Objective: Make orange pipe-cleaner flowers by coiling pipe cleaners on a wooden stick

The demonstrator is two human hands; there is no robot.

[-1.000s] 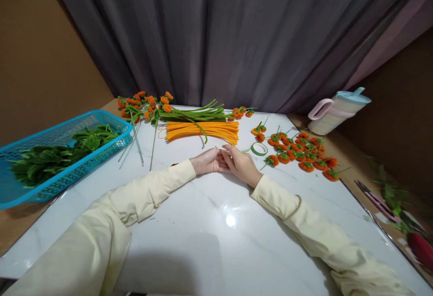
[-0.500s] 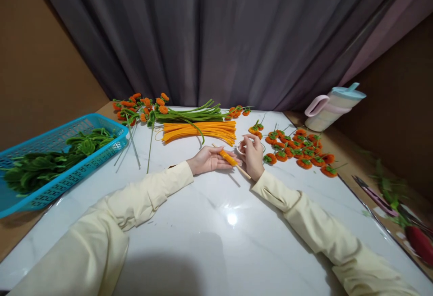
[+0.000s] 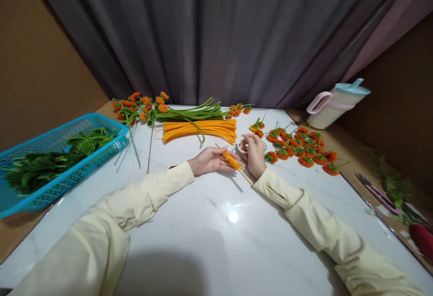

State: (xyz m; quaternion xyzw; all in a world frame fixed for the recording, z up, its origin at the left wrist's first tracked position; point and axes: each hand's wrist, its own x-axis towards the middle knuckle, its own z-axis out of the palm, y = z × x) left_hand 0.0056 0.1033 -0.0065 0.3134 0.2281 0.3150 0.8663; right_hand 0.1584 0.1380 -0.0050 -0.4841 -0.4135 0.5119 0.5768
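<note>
A thin wooden stick [image 3: 246,177] with an orange fuzzy stem coiled round it [image 3: 231,159] lies across the fingers of my left hand [image 3: 210,160], palm up, the thumb over it. Close by on the right, my right hand [image 3: 255,154] has its fingers bent together at a white ring-shaped roll [image 3: 240,146]; what they pinch is too small to make out. Behind my hands lies a bundle of straight orange stems [image 3: 199,130], with green stems [image 3: 192,115] beyond it.
A blue basket [image 3: 72,167] of green leaf pieces stands at the left. Orange flower heads lie at the back left [image 3: 128,103] and right [image 3: 306,161]. A tumbler [image 3: 333,107] stands back right; pink-handled pliers [image 3: 382,197] and a red object [image 3: 421,241] lie at the right edge.
The stick and its orange coil have shifted slightly right with my left hand's fingers. My right hand has moved very little. The view has shifted a little.
</note>
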